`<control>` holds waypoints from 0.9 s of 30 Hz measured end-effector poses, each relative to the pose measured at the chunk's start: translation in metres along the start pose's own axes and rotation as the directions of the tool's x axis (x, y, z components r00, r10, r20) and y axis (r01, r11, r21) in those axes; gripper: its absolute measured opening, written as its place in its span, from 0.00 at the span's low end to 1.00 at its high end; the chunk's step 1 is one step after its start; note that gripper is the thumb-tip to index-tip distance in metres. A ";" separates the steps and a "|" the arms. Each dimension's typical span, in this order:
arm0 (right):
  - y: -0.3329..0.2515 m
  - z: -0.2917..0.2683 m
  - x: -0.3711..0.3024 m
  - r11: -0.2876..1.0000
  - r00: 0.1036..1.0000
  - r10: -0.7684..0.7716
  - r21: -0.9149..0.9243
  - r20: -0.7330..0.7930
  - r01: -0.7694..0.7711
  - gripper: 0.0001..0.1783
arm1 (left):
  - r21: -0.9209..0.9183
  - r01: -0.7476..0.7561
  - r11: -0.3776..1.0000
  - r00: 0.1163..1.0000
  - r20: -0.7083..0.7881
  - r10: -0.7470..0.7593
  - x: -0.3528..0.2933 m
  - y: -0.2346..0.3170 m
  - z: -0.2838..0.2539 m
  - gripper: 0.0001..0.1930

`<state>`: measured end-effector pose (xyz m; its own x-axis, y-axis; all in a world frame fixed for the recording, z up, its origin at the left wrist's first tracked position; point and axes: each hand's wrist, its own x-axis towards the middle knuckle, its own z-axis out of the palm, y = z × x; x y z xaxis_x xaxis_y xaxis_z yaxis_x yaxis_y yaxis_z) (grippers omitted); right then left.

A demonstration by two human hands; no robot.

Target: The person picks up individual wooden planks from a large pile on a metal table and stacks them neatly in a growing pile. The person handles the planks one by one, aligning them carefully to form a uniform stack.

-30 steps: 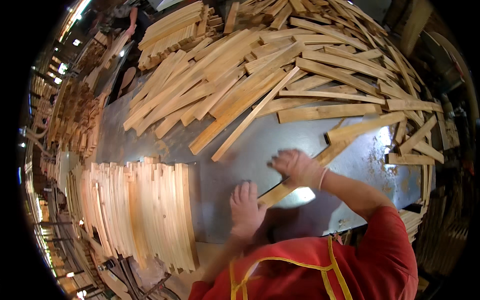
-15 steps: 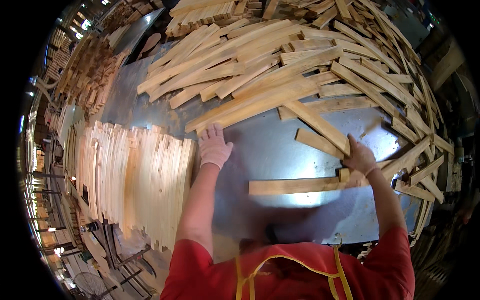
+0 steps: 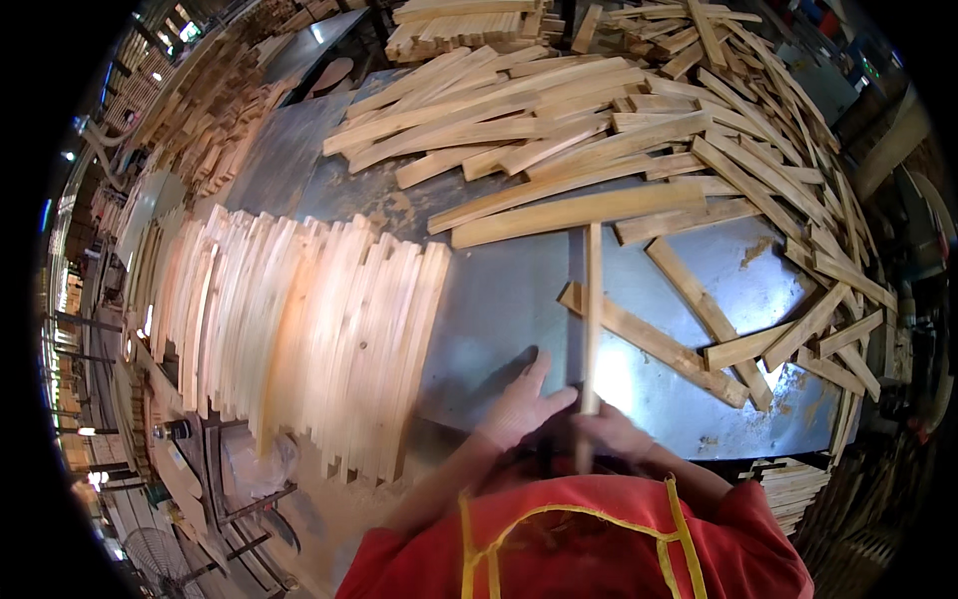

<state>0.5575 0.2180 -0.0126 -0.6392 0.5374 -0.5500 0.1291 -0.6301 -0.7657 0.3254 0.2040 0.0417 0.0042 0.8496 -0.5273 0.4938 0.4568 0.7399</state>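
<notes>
A long narrow wooden strip [image 3: 593, 309] stands on edge in front of me, one end near my body and the other pointing away across the metal tabletop [image 3: 489, 319]. My right hand [image 3: 617, 433], slightly blurred, is closed on its near end. To the left of the strip, my left hand [image 3: 519, 407] is open with thumb and fingers apart, its thumb tip close to the wood. Right of the strip, a loose wooden slat [image 3: 664, 349] lies slanted on the metal, and a second slat [image 3: 704, 309] rests beyond it.
A tight row of pale wooden strips [image 3: 319, 339] is stacked at the left. Many loose slats [image 3: 559, 130] are heaped across the far side and right of the table. A wire fan guard [image 3: 152, 551] shows at the lower left.
My left hand has come off the far board and moved right and nearer my body. My right hand has moved in from the right and grips an upright strip. Several slats have shifted position.
</notes>
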 end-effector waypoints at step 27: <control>-0.311 -0.152 0.266 -0.460 0.879 -0.465 -0.820 -0.104 -0.340 0.29 | 0.720 0.455 0.523 0.666 -0.665 0.336 -0.035 -0.154 -0.070 0.37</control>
<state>0.4624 0.6427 0.0286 -0.5432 0.8239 -0.1620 0.7801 0.5665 0.2655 0.1883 0.1227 -0.0241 -0.4099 0.8951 0.1752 0.8866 0.4361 -0.1539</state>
